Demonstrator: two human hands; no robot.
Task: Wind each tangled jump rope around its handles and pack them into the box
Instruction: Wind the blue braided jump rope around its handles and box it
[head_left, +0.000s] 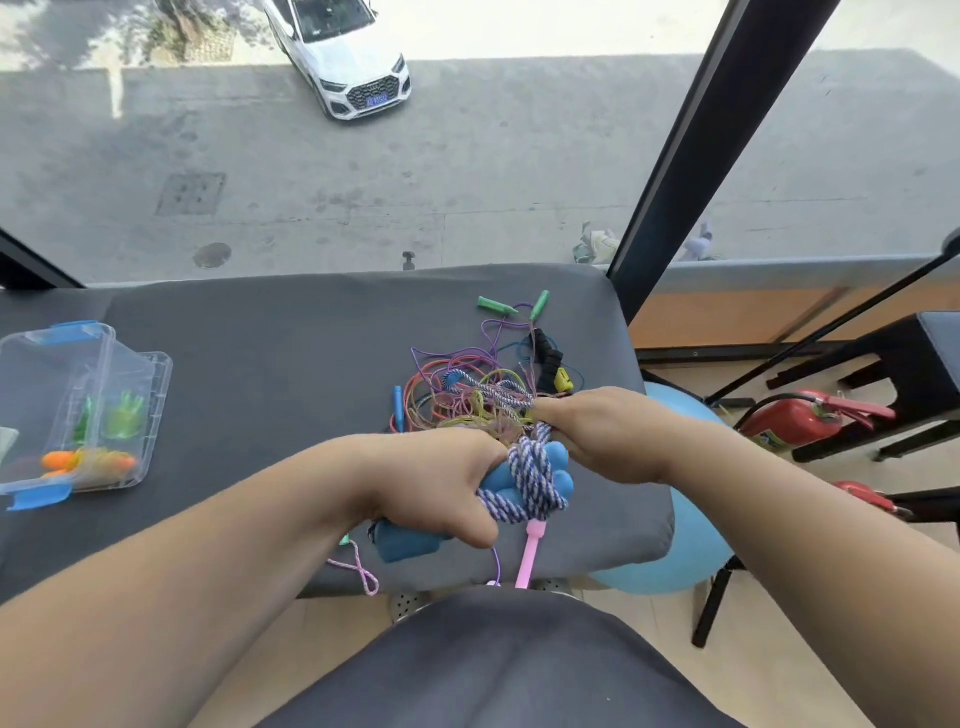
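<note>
The left hand (441, 483) is clenching round the blue handles (410, 540) above the tabletop's (285, 364) near edge, with purple-white braided rope (530, 483) wrapping them. The right hand's (608, 436) fingers (550, 410) are pinching that rope beside the tangled pile (467, 384). The clear box (156, 395) is sitting open, far left.

Tabletop (285, 364): one clear box (156, 364) at left edge, one rope tangle (467, 389), two green handles (497, 305) at far edge, one pink handle (530, 556) at near edge. Off it: one blue ball (696, 545), one white car (343, 62).
</note>
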